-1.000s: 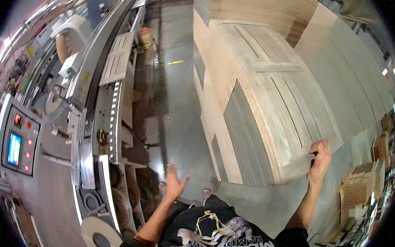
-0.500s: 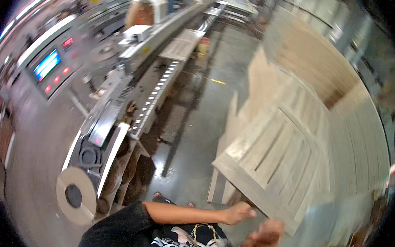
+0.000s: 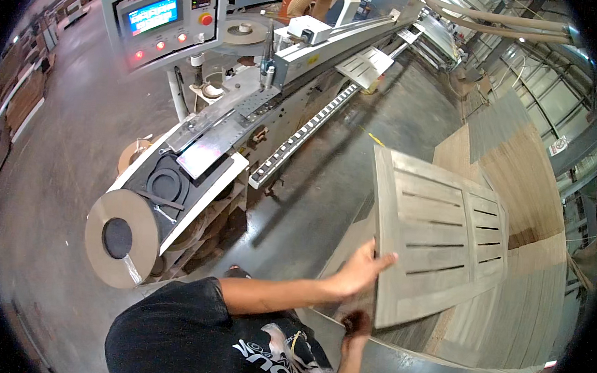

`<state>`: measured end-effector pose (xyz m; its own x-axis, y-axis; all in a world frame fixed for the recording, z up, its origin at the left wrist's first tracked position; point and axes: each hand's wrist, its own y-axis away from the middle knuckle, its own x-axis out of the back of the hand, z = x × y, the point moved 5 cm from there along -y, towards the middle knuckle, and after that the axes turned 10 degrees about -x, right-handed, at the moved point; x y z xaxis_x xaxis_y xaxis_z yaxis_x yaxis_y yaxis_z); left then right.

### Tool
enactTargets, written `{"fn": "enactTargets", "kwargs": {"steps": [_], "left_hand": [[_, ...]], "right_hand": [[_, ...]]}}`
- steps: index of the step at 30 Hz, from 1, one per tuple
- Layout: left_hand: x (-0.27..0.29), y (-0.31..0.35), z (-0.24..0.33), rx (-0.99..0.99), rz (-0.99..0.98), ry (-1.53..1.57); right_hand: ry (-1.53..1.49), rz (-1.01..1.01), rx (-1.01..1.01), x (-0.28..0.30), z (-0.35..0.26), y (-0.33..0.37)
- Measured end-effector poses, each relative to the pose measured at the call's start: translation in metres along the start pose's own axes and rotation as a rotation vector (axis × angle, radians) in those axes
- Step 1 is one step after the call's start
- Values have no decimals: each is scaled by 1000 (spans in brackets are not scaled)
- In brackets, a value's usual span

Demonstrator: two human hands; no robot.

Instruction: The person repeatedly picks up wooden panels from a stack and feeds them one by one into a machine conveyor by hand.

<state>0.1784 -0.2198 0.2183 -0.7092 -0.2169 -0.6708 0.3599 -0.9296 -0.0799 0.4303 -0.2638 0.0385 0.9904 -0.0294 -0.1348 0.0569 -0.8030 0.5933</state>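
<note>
A pale wooden panel with dark slots (image 3: 439,226) is tilted up, its near edge raised off the stack of boards (image 3: 508,336). My left hand (image 3: 360,269) is closed on that near edge, its thumb lying over the panel's face. Just below, beside the panel's lower corner, is my right hand (image 3: 356,323). It looks dark and blurred, and its fingers cannot be made out, so its hold on the panel is unclear.
On the left stands a long machine (image 3: 227,124) with a control screen (image 3: 153,15) and a tape roll (image 3: 146,239) at its near end. A roller rail (image 3: 308,132) runs along it, carrying another slotted panel (image 3: 365,65). Tall boards (image 3: 517,179) rise at right.
My hands have reached the panel's near edge, the left now gripping it. The panel has gone from lying on the stack to tilted up. The view has shifted, bringing the control screen higher.
</note>
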Motion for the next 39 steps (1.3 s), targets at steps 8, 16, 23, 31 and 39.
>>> {"fn": "enactTargets", "kwargs": {"steps": [8, 16, 23, 31, 39], "left_hand": [[140, -8, 136, -5, 152, -46], [305, 97, 173, -23, 493, 5], [411, 232, 148, -122, 733, -195], [433, 356, 121, -193, 1055, -167], [438, 408, 51, -224, 1361, -158]], "right_hand": [[-843, -272, 126, -65, -142, -16], [-871, -316, 217, -172, -167, 30], [-500, -442, -152, -256, -61, -50], [-353, -612, -585, -347, 60, -109], [-86, -638, -715, -419, 101, -127]]}}
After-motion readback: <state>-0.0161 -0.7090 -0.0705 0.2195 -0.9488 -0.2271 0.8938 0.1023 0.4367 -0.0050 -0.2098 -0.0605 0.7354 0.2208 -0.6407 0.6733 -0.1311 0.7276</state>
